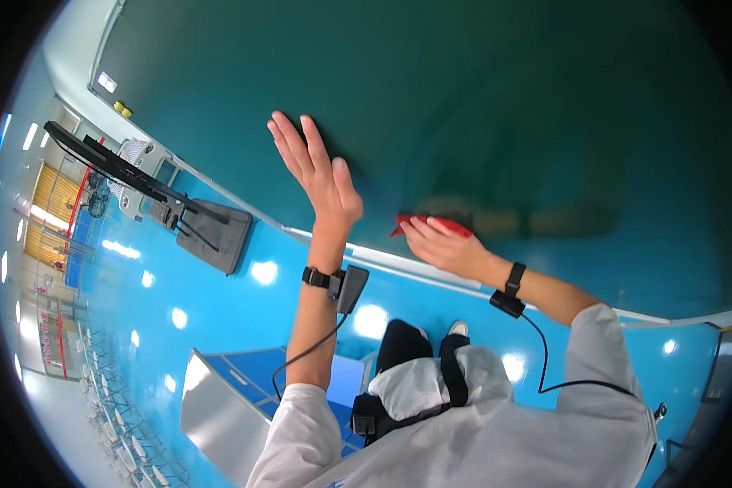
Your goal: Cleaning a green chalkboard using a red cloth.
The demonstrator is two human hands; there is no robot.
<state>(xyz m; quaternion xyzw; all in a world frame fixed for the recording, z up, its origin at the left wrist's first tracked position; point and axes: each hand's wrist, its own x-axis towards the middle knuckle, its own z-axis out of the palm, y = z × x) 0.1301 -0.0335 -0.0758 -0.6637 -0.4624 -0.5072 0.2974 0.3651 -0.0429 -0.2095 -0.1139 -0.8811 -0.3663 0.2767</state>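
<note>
Two hands up against a dark green board (480, 106). Left hand (317, 167) flat and spread, fingers apart, palm pressed to the green surface, gripping nothing. Right hand (439, 242) lower and to the right, fingers together, pressing down on a red cloth (431, 224) that lies against the board near its lower edge. Black wrist straps on both arms, cables trailing down toward white sleeves. Below, a glossy blue floor (220, 301). Off to the left, a black stand (211, 232) on a grey base; at lower left, a slanted grey panel (220, 415).
</note>
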